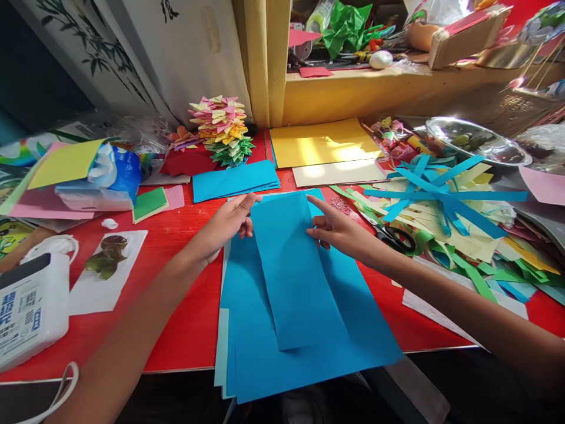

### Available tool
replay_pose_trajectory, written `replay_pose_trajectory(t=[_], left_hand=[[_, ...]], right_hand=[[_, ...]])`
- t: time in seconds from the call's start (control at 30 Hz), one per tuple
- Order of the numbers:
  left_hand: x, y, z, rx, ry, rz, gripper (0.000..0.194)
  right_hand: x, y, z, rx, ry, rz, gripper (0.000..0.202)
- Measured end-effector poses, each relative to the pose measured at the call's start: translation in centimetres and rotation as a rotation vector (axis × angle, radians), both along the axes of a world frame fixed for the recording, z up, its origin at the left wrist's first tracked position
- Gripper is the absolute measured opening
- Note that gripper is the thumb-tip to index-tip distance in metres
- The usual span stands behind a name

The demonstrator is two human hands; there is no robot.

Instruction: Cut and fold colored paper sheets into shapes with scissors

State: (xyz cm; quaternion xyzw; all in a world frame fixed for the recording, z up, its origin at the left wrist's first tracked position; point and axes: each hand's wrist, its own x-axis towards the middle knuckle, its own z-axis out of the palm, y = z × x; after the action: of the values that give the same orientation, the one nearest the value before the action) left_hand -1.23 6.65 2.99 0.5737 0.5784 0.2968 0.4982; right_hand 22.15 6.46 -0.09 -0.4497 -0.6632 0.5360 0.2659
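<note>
A narrow blue sheet of paper (293, 271) is held up by its far end over larger blue sheets (362, 330). At its far left corner, my left hand (233, 227) pinches the edge between thumb and fingers. My right hand (335, 227) grips the far right edge, index finger near the corner and thumb lower down. The larger sheets lie in a stack that overhangs the table's front edge. Just beyond my hands rests a folded blue paper stack (236, 179). Black-handled scissors (395, 237) lie to the right of my right forearm's far end.
Blue, green and cream paper strips (445, 194) pile up at right, near a metal bowl (479, 141). Yellow card (324, 144) and a folded-paper tower (223, 132) stand at the back. Left are a tissue pack (110, 176), a white device (33, 306) and a napkin (108, 288).
</note>
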Motion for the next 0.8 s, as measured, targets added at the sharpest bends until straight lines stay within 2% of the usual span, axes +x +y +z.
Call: replay_pose_trajectory(t=[0.17, 0.3, 0.4, 0.53, 0.6, 0.67, 0.73, 0.8], left_hand=[[0.2, -0.1, 0.4, 0.039, -0.104, 0.000, 0.052], [-0.2, 0.3, 0.1, 0.049, -0.060, -0.029, 0.036], [-1.4, 1.0, 0.2, 0.107, -0.033, -0.019, 0.020], [-3.9, 2.3, 0.8, 0.266, -0.324, 0.200, 0.006], [-5.0, 2.8, 1.1, 0.326, -0.520, 0.316, 0.009], [-5.8, 3.0, 1.2, 0.372, -0.678, 0.379, 0.014], [-6.5, 3.1, 1.4, 0.390, -0.798, 0.322, 0.015], [-7.0, 2.9, 1.6, 0.394, -0.895, 0.158, 0.013]], right_hand=[[0.0, 0.0, -0.2, -0.017, 0.010, -0.019, 0.059], [-0.1, 0.1, -0.1, -0.053, -0.010, -0.055, 0.043], [0.4, 0.1, 0.7, -0.004, -0.071, -0.124, 0.042], [2.0, -0.1, 3.1, 0.210, -0.223, -0.253, 0.051], [2.8, -0.4, 4.8, 0.339, -0.331, -0.316, 0.055], [3.0, -0.6, 6.6, 0.459, -0.404, -0.348, 0.058], [2.4, -0.8, 8.3, 0.553, -0.468, -0.355, 0.060], [0.9, -0.6, 9.3, 0.566, -0.512, -0.301, 0.060]])
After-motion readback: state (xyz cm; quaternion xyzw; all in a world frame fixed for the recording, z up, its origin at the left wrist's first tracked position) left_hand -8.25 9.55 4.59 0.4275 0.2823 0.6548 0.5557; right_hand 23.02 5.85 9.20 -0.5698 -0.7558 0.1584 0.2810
